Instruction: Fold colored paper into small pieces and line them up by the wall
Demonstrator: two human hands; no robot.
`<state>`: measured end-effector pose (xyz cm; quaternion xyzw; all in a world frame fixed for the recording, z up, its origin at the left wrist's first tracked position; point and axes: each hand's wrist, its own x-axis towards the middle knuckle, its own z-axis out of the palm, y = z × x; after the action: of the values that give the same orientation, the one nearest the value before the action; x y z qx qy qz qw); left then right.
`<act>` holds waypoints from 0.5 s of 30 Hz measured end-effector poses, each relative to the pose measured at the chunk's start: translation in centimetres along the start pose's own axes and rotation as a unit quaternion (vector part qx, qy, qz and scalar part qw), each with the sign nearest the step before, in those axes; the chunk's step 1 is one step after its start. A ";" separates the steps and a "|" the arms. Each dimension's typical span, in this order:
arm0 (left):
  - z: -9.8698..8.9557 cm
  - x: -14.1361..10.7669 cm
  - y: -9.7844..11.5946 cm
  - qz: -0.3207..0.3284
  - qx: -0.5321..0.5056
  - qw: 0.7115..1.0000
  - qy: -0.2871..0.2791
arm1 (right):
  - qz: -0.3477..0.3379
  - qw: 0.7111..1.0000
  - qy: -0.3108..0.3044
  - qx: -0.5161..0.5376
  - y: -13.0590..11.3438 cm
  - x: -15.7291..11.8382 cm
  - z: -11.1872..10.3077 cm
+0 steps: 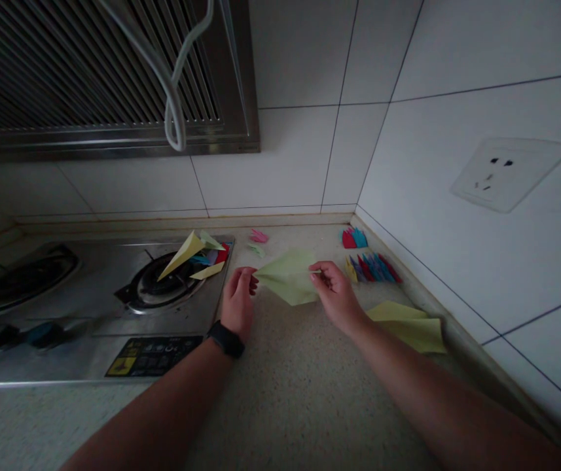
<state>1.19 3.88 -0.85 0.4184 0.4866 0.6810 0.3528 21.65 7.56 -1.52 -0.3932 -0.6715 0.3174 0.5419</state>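
A creased sheet of pale green paper (pixel 287 278) is stretched between my two hands above the counter. My left hand (pixel 239 294) pinches its left corner, with a dark watch on the wrist. My right hand (pixel 334 291) is closed on its right edge, thumb on top. Just behind the sheet lie a small green paper piece (pixel 256 249) and a pink folded paper piece (pixel 259 235). More sheets of yellow-green paper (pixel 408 324) rest beside my right forearm.
Rows of colourful folded paper pieces (pixel 373 268) stand by the right wall. Yellow and green papers (pixel 182 254) lie over the right burner of the gas stove (pixel 98 327). A range hood (pixel 113 140) with a hanging white cable (pixel 175 111) is overhead; a socket (pixel 506 173) is on the right wall.
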 end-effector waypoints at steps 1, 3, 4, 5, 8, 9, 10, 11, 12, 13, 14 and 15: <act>0.0 0.1 0.0 0.006 -0.012 1.000 0.006 | -0.004 1.000 0.005 -0.006 0.0 0.1 -0.1; 0.0 0.1 0.0 0.012 -0.029 0.999 0.014 | -0.013 1.000 0.012 -0.026 -0.1 0.2 -0.3; 0.0 0.1 -0.1 0.013 -0.034 0.999 0.016 | -0.020 0.999 0.016 -0.038 -0.2 0.2 -0.4; 0.0 0.1 -0.1 0.012 -0.036 0.999 0.017 | -0.027 0.998 0.016 -0.054 -0.2 0.2 -0.6; 0.2 0.1 -0.3 0.006 -0.032 0.999 0.013 | -0.074 0.990 0.028 -0.117 -0.7 0.3 -1.3; 0.3 0.1 -0.4 0.010 -0.029 0.999 0.009 | -0.098 0.983 0.034 -0.151 -0.9 0.3 -1.6; 0.3 0.1 -0.5 0.013 -0.026 1.000 0.004 | -0.126 0.974 0.042 -0.185 -1.2 0.4 -1.9; 0.4 0.2 -0.6 0.018 -0.024 1.000 0.003 | -0.158 0.962 0.042 -0.219 -1.5 0.4 -2.3; 0.4 0.2 -0.7 0.022 -0.022 0.999 0.003 | -0.187 0.948 0.040 -0.254 -1.8 0.5 -2.6; 0.4 0.3 -0.9 0.028 -0.021 0.999 0.001 | -0.212 0.934 0.037 -0.285 -2.1 0.5 -3.0; 0.4 0.3 -1.0 0.034 -0.019 0.999 -0.006 | -0.229 0.922 0.034 -0.311 -2.4 0.5 -3.3; 0.4 0.4 -1.1 0.042 -0.015 0.999 -0.013 | -0.239 0.912 0.035 -0.331 -2.7 0.5 -3.6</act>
<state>1.46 4.67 -1.80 0.4421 0.4539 0.6967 0.3364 24.57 6.70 1.80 -0.3883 -0.7928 -0.0763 0.4634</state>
